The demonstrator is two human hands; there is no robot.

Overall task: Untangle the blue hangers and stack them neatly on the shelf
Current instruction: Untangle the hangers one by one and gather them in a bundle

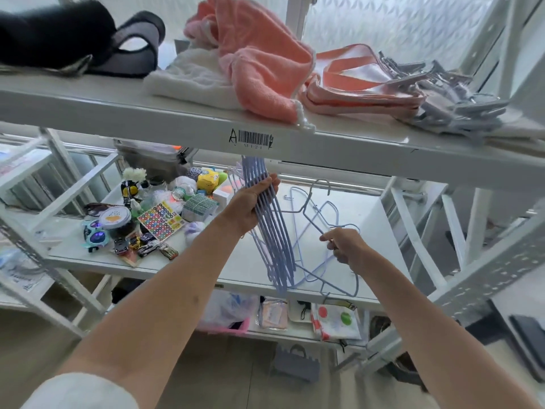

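My left hand (249, 206) grips a tight bunch of several blue wire hangers (272, 240), held nearly upright above the middle shelf (206, 267). To the right, my right hand (348, 246) pinches the wire of a loose blue hanger (312, 219) that is still caught with one or two others lying on the shelf. Their hooks point up and towards the back. A further pile of pale blue hangers (454, 101) lies at the right end of the top shelf (182, 119).
Small toys, sunglasses, a sticker sheet and jars (141, 216) crowd the left part of the middle shelf. Pink and white towels (250, 63) and a dark bag (59, 36) sit on the top shelf. Bags and cloths fill the lower shelf.
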